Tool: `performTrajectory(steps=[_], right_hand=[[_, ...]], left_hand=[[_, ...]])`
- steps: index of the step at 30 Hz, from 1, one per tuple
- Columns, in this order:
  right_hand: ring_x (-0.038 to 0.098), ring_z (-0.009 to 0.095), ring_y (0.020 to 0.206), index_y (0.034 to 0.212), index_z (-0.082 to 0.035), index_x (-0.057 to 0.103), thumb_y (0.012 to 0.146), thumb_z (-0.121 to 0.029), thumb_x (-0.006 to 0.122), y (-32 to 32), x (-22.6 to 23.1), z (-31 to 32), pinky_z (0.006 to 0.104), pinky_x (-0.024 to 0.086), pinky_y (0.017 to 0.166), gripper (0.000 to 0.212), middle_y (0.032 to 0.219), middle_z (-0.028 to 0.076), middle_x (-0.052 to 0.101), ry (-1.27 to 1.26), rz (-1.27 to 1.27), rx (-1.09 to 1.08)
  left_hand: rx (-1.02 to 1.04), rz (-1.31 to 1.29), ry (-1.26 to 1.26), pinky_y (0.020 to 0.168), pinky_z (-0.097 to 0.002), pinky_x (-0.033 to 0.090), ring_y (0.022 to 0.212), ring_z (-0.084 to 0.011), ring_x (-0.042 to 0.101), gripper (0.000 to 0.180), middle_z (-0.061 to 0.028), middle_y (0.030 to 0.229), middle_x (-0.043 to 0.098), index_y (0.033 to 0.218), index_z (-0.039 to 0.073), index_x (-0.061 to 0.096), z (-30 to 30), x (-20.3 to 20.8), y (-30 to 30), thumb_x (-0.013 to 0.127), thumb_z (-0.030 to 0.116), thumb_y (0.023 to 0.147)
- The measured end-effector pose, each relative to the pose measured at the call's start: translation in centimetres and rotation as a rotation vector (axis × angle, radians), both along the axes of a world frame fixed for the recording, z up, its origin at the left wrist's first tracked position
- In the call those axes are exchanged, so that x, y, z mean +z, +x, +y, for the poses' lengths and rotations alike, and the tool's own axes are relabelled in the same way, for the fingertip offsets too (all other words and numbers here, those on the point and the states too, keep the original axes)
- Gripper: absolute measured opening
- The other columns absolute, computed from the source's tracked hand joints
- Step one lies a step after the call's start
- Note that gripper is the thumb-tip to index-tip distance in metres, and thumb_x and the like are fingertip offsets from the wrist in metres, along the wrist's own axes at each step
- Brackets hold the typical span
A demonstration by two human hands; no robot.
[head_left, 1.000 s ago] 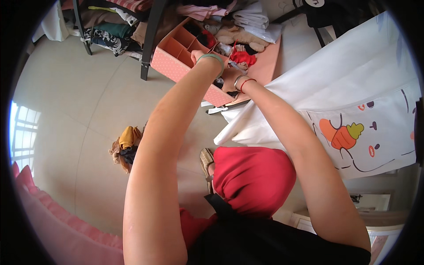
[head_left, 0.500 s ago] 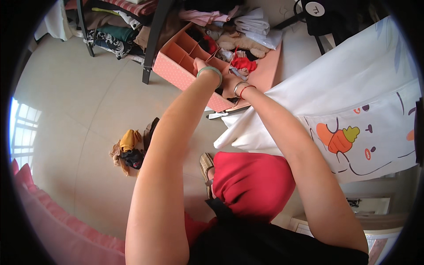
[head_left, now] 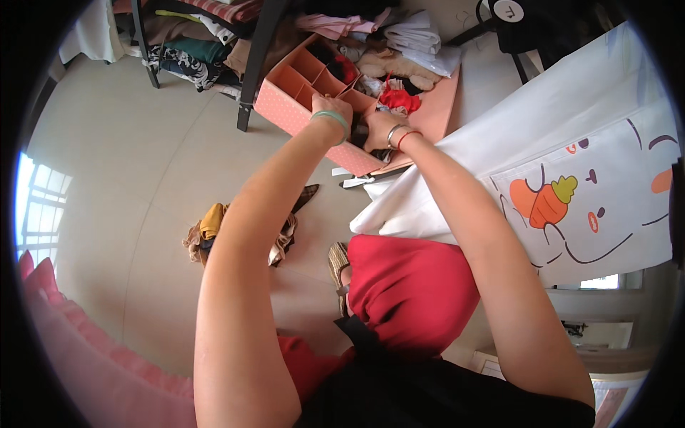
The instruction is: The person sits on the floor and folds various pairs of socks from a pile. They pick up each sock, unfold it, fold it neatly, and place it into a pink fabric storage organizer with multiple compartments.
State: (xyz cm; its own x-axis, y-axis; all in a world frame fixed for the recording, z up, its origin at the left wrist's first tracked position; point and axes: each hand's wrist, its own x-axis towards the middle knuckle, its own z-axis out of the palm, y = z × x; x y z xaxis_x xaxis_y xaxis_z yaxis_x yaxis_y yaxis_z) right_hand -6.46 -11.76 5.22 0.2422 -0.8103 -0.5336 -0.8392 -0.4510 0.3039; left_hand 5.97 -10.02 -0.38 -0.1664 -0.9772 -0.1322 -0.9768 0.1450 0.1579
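Observation:
A pink polka-dot storage box point(head_left: 289, 110) with dividers stands slantwise at the top middle, part of it holding small cloth pieces. My left hand point(head_left: 332, 109), with a green bangle at its wrist, is closed over the box's near side by a divider. My right hand point(head_left: 382, 130), wearing a silver bangle and a red cord, reaches into the near right compartment. Its fingers are bent down beside dark cloth point(head_left: 359, 130), and their tips are hidden. Red cloth point(head_left: 401, 100) and a beige plush-like piece point(head_left: 399, 70) lie just beyond the right hand.
Folded clothes point(head_left: 189, 60) fill a dark-legged rack point(head_left: 260, 64) at the upper left. Crumpled clothes point(head_left: 212, 221) lie on the floor, partly behind my left forearm. A white cloth with a carrot print point(head_left: 457, 160) hangs at the right. Pink ruffled fabric point(head_left: 93, 349) borders the lower left.
Both hands have stayed at the box. My right hand has shifted a little rightward, and more of the dark cloth beside it shows. The view has shifted slightly.

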Motion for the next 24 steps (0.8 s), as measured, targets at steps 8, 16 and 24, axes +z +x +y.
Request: performTrajectory(steps=[8, 16, 24], right_hand=[[0.067, 0.024, 0.083, 0.105, -0.014, 0.070, 0.055, -0.034, 0.076, 1.3, 6.0, -1.2, 0.0335, 0.053, 0.076, 0.054, 0.092, 0.010, 0.070, -0.040, -0.203, -0.010], [0.066, 0.017, 0.076, 0.103, -0.005, 0.068, 0.062, -0.028, 0.076, 3.1, 7.7, 1.9, 0.0293, 0.052, 0.073, 0.048, 0.087, 0.010, 0.070, 0.182, -0.600, 0.090], [0.068, 0.029, 0.082, 0.097, -0.018, 0.072, 0.058, -0.040, 0.076, 7.8, -1.4, 8.2, 0.0410, 0.054, 0.073, 0.046, 0.085, 0.011, 0.070, 0.236, -0.443, 0.318]], left_hand=[[0.060, 0.821, 0.007, 0.089, -0.0353, 0.049, 0.100, -0.0335, 0.063, 0.063, -0.0181, 0.107, 0.066, 0.120, 0.005, 0.054, 0.6, 1.5, 4.5, 0.074, 0.021, 0.063], [-0.090, 0.930, -0.081, 0.079, -0.0345, 0.051, 0.088, -0.0286, 0.065, 0.051, -0.0152, 0.096, 0.066, 0.111, 0.007, 0.050, 5.5, 4.6, 10.6, 0.073, 0.012, 0.065], [-0.052, 0.785, 0.354, 0.080, -0.0380, 0.052, 0.090, -0.0300, 0.066, 0.081, -0.0170, 0.100, 0.067, 0.135, 0.017, 0.045, 12.2, -1.6, 13.6, 0.073, 0.015, 0.059]])
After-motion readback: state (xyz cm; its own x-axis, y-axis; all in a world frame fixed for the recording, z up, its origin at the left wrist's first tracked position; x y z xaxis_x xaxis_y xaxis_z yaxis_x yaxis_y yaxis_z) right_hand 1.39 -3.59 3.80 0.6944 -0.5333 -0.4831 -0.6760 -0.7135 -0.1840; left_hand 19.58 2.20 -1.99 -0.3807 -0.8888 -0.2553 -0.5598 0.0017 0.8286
